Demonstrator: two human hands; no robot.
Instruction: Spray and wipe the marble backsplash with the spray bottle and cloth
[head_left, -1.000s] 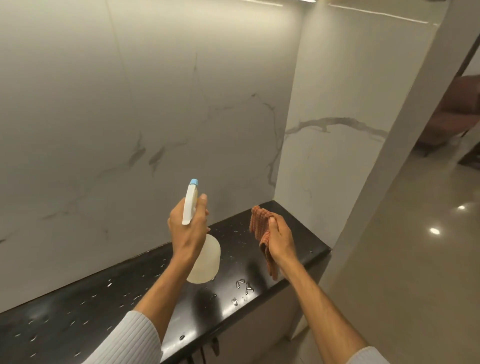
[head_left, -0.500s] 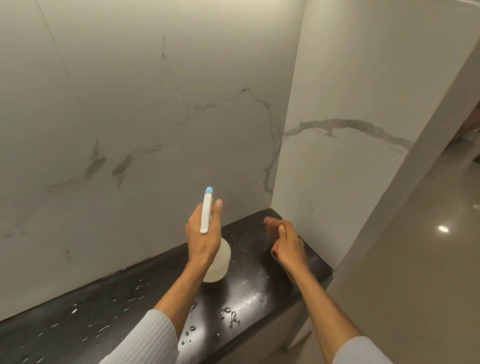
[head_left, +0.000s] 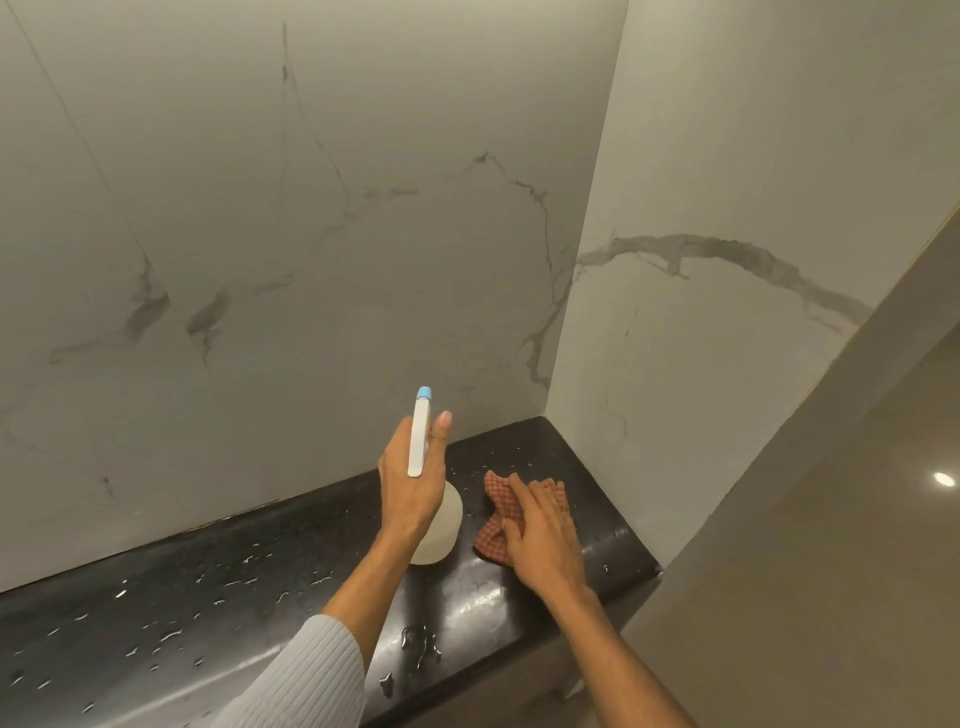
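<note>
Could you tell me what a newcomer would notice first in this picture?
Probably the left hand holding a white spray bottle up at centre, nozzle toward the veined marble backsplash. Just right of it, the right hand presses a checked orange cloth flat on the wet black counter.

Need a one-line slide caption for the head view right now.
Left hand holds the spray bottle up toward the marble backsplash; right hand presses the checked cloth flat on the wet black counter.
</note>
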